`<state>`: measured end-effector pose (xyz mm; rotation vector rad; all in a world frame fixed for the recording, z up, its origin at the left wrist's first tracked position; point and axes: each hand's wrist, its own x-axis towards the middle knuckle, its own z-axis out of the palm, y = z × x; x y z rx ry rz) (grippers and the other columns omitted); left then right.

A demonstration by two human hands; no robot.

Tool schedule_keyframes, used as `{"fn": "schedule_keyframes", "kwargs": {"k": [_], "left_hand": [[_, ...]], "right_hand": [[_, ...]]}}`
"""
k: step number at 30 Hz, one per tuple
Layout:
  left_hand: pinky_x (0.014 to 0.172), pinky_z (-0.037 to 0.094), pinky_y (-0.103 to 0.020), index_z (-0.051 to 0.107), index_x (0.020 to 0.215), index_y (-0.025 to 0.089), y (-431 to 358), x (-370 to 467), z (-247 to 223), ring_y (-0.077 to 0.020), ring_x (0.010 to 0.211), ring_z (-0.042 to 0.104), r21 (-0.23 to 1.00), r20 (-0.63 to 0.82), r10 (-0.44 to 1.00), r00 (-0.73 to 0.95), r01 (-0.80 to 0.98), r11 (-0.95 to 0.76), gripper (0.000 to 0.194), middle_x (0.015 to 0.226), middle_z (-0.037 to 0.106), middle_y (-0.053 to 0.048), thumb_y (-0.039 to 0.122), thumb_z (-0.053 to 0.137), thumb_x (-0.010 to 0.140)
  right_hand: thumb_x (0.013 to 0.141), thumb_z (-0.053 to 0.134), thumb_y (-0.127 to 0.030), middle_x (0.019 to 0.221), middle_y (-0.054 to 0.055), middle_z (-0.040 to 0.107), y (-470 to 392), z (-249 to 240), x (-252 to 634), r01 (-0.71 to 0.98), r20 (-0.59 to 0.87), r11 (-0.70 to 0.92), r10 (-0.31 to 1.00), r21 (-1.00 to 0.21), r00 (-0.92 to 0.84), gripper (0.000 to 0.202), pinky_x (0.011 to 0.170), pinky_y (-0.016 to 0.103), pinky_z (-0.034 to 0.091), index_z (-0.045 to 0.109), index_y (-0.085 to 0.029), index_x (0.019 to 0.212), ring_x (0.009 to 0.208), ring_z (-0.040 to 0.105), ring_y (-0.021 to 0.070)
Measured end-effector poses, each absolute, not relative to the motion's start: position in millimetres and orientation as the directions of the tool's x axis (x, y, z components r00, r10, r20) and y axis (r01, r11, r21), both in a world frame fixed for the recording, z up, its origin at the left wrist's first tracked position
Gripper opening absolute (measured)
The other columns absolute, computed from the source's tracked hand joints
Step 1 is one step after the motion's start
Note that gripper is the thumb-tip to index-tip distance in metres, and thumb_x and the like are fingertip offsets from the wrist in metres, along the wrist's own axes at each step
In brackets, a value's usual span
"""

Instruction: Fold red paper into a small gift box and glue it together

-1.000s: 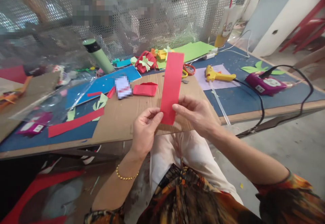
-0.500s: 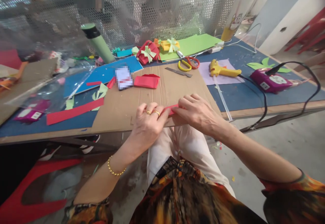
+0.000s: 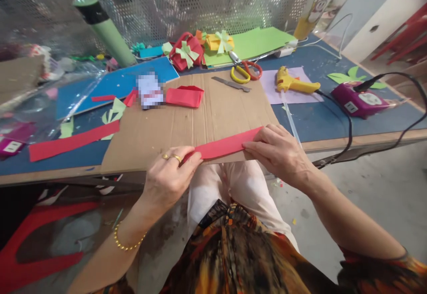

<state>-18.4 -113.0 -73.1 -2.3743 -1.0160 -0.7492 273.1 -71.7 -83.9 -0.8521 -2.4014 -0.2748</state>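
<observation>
A red paper strip [image 3: 225,145] stretches between my two hands at the front edge of the brown cardboard sheet [image 3: 150,129]. My left hand [image 3: 170,169] pinches its left end, and gold rings show on the fingers. The right end is gripped by my right hand [image 3: 278,151], fingers curled over it. Beyond the hands, a folded red paper piece [image 3: 184,96] lies on the cardboard, with a flat metal blade [image 3: 231,83] to its right. Another red paper strip [image 3: 73,141] rests left of the cardboard.
Scissors [image 3: 245,71] lie at the cardboard's back edge. A yellow glue gun [image 3: 295,82] rests on lilac paper, its cord running to a purple power socket [image 3: 358,100]. A green bottle [image 3: 105,31] stands back left. Red and yellow paper pieces [image 3: 187,51] with pale green bows sit behind.
My hands have moved apart, the left to the left and the right to the right, so a long stretch of red strip now shows between them. The view has shifted slightly.
</observation>
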Motion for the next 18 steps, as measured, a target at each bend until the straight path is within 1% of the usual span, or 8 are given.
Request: {"fn": "schedule_keyframes", "kwargs": {"k": [3,5,6,9,12,15,18], "left_hand": [[0.084,0.058,-0.041,0.073,0.106,0.011,-106,-21,-76,-0.029,0.097,0.073,-0.254,0.662,0.484,0.573,0.778,-0.574,0.017,0.104,0.079,-0.014,0.003,0.071,0.092],[0.083,0.056,-0.044,0.073,0.105,0.011,-101,-24,-76,-0.0304,0.094,0.072,-0.301,0.662,0.477,0.579,0.787,-0.538,0.016,0.099,0.078,-0.015,0.001,0.07,0.092],[0.082,0.055,-0.044,0.073,0.103,0.011,-99,-25,-76,-0.0294,0.091,0.07,-0.298,0.652,0.487,0.581,0.787,-0.54,0.015,0.096,0.078,-0.014,0.002,0.069,0.093],[0.078,0.052,-0.041,0.072,0.1,0.013,-98,-30,-74,-0.0249,0.084,0.067,-0.205,0.619,0.539,0.571,0.78,-0.591,0.013,0.088,0.076,-0.01,0.002,0.065,0.096],[0.074,0.047,-0.04,0.07,0.101,0.016,-100,-35,-72,-0.023,0.083,0.065,-0.101,0.588,0.596,0.546,0.781,-0.616,0.012,0.09,0.075,-0.007,0.006,0.063,0.099],[0.075,0.045,-0.039,0.07,0.099,0.018,-99,-39,-73,-0.0219,0.083,0.063,0.015,0.575,0.636,0.515,0.771,-0.637,0.011,0.092,0.075,-0.006,0.009,0.063,0.101],[0.079,0.045,-0.039,0.07,0.096,0.019,-96,-42,-75,-0.0209,0.086,0.063,0.173,0.56,0.687,0.464,0.745,-0.644,0.011,0.093,0.074,-0.005,0.013,0.064,0.101]], "right_hand": [[0.103,0.058,-0.015,0.077,0.006,0.065,-74,-82,267,0.633,0.584,0.771,0.484,0.066,-0.652,0.025,0.067,0.035,0.036,0.073,-0.018,0.084,0.073,0.05,0.0197],[0.103,0.058,-0.015,0.081,0.006,0.068,-75,-80,265,0.623,0.569,0.78,0.487,0.058,-0.663,0.023,0.068,0.036,0.037,0.072,-0.018,0.085,0.074,0.051,0.02],[0.103,0.059,-0.015,0.083,0.007,0.07,-75,-79,265,0.615,0.562,0.788,0.494,0.034,-0.663,0.021,0.069,0.036,0.037,0.072,-0.018,0.087,0.075,0.053,0.0201],[0.103,0.06,-0.016,0.087,0.007,0.072,-74,-80,270,0.593,0.565,0.801,0.527,-0.08,-0.635,0.017,0.071,0.036,0.04,0.071,-0.018,0.09,0.079,0.058,0.0203],[0.103,0.062,-0.017,0.084,0.006,0.07,-74,-84,277,0.584,0.579,0.79,0.569,-0.186,-0.585,0.019,0.071,0.035,0.042,0.069,-0.019,0.085,0.079,0.059,0.0194],[0.103,0.063,-0.017,0.084,0.006,0.07,-74,-88,280,0.568,0.587,0.787,0.584,-0.24,-0.561,0.019,0.072,0.035,0.043,0.068,-0.019,0.085,0.078,0.06,0.0191],[0.104,0.061,-0.019,0.084,0.006,0.07,-72,-88,280,0.573,0.577,0.777,0.601,-0.26,-0.553,0.02,0.071,0.035,0.041,0.069,-0.018,0.086,0.078,0.061,0.0194]]}}
